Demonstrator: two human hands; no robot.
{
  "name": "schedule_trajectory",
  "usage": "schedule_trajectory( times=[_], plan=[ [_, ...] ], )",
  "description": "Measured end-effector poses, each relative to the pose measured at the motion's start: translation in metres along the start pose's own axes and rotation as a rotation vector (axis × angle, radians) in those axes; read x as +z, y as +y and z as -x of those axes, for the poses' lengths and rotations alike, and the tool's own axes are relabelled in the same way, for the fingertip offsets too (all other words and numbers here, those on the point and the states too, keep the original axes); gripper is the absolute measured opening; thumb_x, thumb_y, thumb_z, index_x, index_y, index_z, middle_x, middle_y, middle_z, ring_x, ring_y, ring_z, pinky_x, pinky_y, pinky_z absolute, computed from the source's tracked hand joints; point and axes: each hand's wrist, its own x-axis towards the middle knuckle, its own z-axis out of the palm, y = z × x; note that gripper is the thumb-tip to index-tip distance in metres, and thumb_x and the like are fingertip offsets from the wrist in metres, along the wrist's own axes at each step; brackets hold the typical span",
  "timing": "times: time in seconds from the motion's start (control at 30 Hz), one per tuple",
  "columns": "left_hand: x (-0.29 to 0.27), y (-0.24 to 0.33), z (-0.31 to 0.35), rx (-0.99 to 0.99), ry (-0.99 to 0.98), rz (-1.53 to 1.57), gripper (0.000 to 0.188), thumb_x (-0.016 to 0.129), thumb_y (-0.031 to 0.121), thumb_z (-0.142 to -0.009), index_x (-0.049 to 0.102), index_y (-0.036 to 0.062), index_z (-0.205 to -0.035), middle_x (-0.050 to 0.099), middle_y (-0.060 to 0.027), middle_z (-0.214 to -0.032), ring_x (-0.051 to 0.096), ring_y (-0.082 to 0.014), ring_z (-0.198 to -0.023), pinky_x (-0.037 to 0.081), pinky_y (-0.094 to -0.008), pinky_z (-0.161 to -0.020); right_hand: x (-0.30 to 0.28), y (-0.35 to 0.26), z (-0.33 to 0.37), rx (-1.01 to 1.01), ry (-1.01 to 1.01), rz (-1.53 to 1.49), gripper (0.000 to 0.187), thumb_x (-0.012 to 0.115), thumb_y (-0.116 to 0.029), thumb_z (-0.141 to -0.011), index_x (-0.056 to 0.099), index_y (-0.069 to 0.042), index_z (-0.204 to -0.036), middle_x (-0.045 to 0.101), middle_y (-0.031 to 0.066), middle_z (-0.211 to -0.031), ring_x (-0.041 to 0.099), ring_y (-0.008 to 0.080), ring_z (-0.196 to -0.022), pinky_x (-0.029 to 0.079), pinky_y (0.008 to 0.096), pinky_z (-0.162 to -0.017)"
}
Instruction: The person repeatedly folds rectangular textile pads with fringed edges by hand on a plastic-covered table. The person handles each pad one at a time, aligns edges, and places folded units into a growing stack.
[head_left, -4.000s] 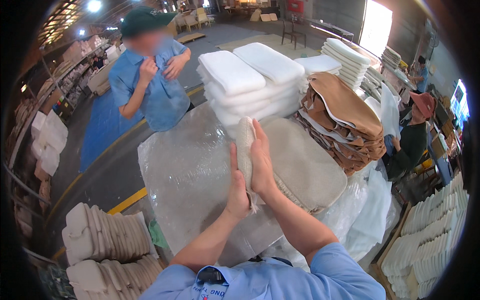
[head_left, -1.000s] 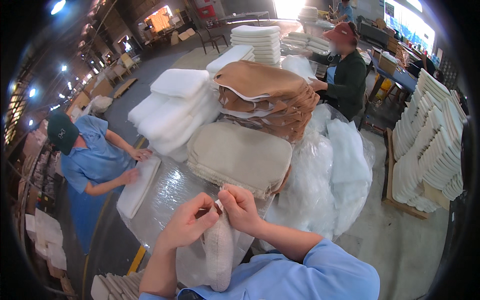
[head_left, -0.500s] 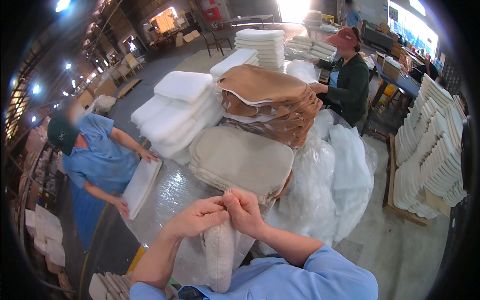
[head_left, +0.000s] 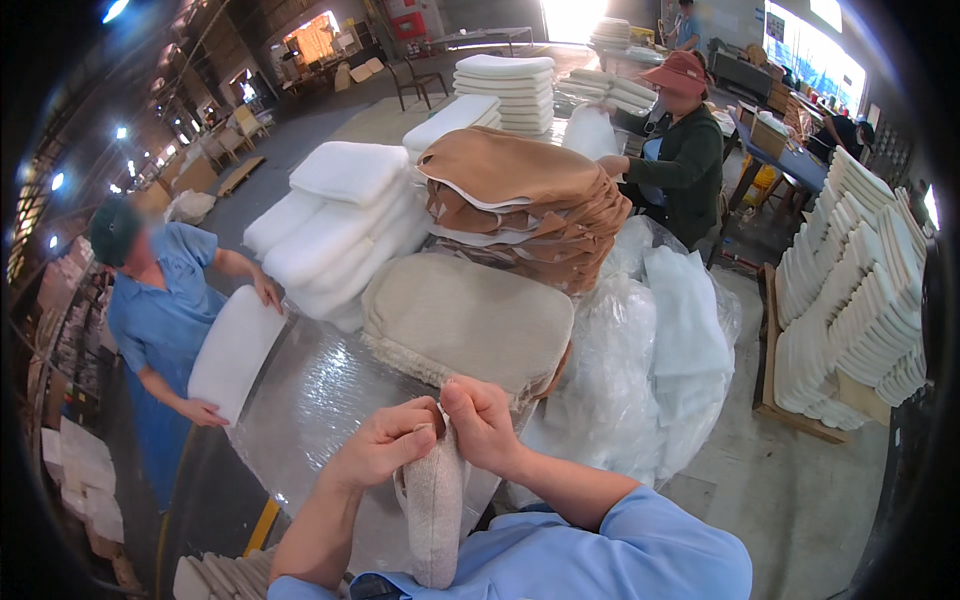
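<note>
Close to my body, a beige fabric-covered cushion (head_left: 436, 525) stands on edge, its narrow side facing me. My left hand (head_left: 392, 440) pinches the upper edge of its cover from the left. From the right, my right hand (head_left: 480, 425) grips the same top end between thumb and curled fingers. The two hands nearly touch, and the fingers hide the part of the cover that they hold. Just beyond them lies a stack of beige fabric pieces (head_left: 470, 315) with frayed edges.
Behind the beige stack rise brown fabric pieces (head_left: 530, 165) and white pads (head_left: 335, 225). Clear plastic (head_left: 610, 370) wraps white material at right. A co-worker at left holds a white pad (head_left: 235, 355); another works at far right. White pads (head_left: 850, 300) fill a pallet.
The left co-worker has tilted the white pad so its broad face shows. My hands keep their grip on the cushion cover, with a slightly wider gap between them. The view has shifted a little.
</note>
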Motion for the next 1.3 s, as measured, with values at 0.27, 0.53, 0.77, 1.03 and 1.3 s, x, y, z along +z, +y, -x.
schedule_trajectory(
  times=[0.27,0.53,0.77,1.03,1.3],
  plan=[
    [0.04,-0.013,0.011,0.111,0.394,0.018,0.041,0.061,0.034,-0.112,0.058,0.0031,-0.086,0.053,-0.0007,-0.093,0.049,-0.012,-0.084,0.04,-0.0282,-0.075,0.005,0.008,-0.002,-0.071,0.016,0.068,0.045,0.057,-0.024,-0.114,0.05,0.0,-0.076,0.048,0.0057,-0.067,0.043,0.0171,-0.058,0.035,0.0362,-0.054],
    [0.062,-0.017,0.03,0.11,0.635,-0.067,0.046,0.058,0.043,-0.113,0.06,0.0045,-0.086,0.059,-0.0044,-0.095,0.053,-0.0132,-0.083,0.044,-0.0305,-0.077,0.014,0.014,0.006,-0.108,-0.017,0.04,0.045,0.058,-0.025,-0.113,0.048,-0.001,-0.076,0.04,0.006,-0.068,0.039,0.0184,-0.057,0.032,0.0357,-0.053],
    [0.058,-0.019,0.042,0.136,0.715,-0.037,0.035,0.053,0.023,-0.115,0.064,0.0018,-0.089,0.06,-0.0039,-0.095,0.053,-0.011,-0.084,0.044,-0.028,-0.075,0.022,0.007,-0.005,-0.282,-0.054,0.091,0.04,0.064,-0.029,-0.109,0.057,-0.004,-0.079,0.052,0.0061,-0.077,0.05,0.0223,-0.068,0.041,0.0375,-0.065],
    [0.063,-0.014,0.04,0.14,0.711,-0.254,0.026,0.051,0.021,-0.115,0.064,0.0008,-0.104,0.065,-0.0088,-0.111,0.063,-0.0191,-0.098,0.049,-0.031,-0.087,0.029,-0.037,-0.006,-0.838,-0.493,0.065,0.032,0.073,-0.036,-0.101,0.069,-0.007,-0.088,0.061,0.0052,-0.086,0.061,0.0246,-0.079,0.048,0.0408,-0.081],
    [0.083,0.05,0.102,0.071,0.498,-0.549,0.045,0.069,0.033,-0.104,0.064,0.0023,-0.137,0.063,-0.026,-0.136,0.059,-0.041,-0.128,0.045,-0.0486,-0.112,-0.012,-0.043,-0.009,-0.61,-0.326,0.411,0.025,0.076,-0.029,-0.097,0.068,-0.007,-0.087,0.057,0.0061,-0.081,0.056,0.0265,-0.073,0.042,0.04,-0.071]
  ],
)
